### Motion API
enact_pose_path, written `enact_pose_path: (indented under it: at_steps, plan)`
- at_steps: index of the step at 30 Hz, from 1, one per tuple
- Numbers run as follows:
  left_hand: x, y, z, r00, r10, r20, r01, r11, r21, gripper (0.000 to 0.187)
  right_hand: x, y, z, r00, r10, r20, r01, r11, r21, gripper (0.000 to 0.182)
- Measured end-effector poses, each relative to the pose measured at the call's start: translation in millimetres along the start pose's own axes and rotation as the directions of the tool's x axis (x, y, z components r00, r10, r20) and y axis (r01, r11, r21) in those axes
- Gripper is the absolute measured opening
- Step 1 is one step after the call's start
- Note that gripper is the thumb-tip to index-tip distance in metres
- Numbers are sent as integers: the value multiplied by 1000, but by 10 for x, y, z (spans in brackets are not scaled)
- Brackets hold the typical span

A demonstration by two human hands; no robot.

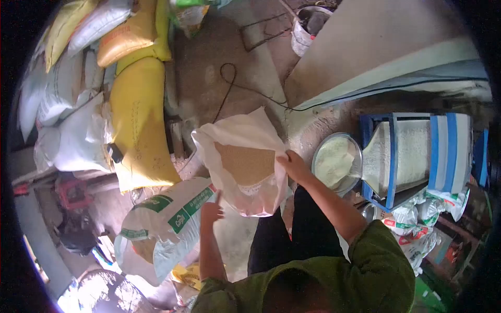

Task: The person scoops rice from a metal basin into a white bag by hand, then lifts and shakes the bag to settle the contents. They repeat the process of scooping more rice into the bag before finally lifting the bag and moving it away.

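The person stands on a dusty floor, looking straight down at an open white sack [245, 161] filled with brown grain, which sits upright just in front of the legs in dark trousers. The right hand [293, 164] grips the sack's rim on its right side, fingers curled closed over the edge of the fabric. The left hand [211, 211] is at the sack's lower left edge, loosely half-open with the thumb raised; whether it actually pinches the fabric cannot be told from this angle.

Just left of the left hand lies a white sack with green print [167, 224], tipped on its side and touching or nearly touching the open sack. Behind it, a tall yellow sack [140, 122] leans among a pile of white sacks [68, 130] and more yellow ones stacked toward the wall.

To the right of the right hand, a round metal basin [336, 163] holds pale flour or meal, sitting under the chute of a blue-framed milling machine [412, 154]. Small tied plastic bags [417, 219] crowd the floor below the machine, close by the right elbow. A black cable [229, 83] snakes across the floor beyond the open sack, and a white bucket [308, 28] stands well apart at the top.
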State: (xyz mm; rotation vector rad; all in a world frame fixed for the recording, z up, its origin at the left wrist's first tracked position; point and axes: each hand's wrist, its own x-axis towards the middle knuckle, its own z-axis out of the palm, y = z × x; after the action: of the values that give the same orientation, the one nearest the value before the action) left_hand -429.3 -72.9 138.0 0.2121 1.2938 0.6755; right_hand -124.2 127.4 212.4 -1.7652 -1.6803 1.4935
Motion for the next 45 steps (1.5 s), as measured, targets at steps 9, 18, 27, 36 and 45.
enact_pose_path:
  at_steps: [9, 18, 27, 36, 45]
  plan:
    - [1268, 822, 409, 765, -339, -547, 561, 768, 309, 27, -633, 1096, 696, 797, 541, 266, -573, 817, 55, 32]
    - [1271, 355, 192, 978, -35, -205, 55, 994, 90, 24, -655, 837, 409, 856, 325, 402, -379, -135, 916, 27]
    - [1039, 369, 686, 933, -65, -354, 221, 880, 421, 34, -987, 990, -375, 931, 258, 258, -270, 11, 963, 30]
    - [162, 318, 2366, 937, 6, -349, 209, 791, 575, 24, -1491, 1739, -1107, 792, 601, 113, -360, 309, 880, 35]
    - [209, 205, 2357, 972, -68, -225, 201, 741, 641, 26, -1319, 1897, -1263, 827, 546, 130, -474, 554, 684, 36]
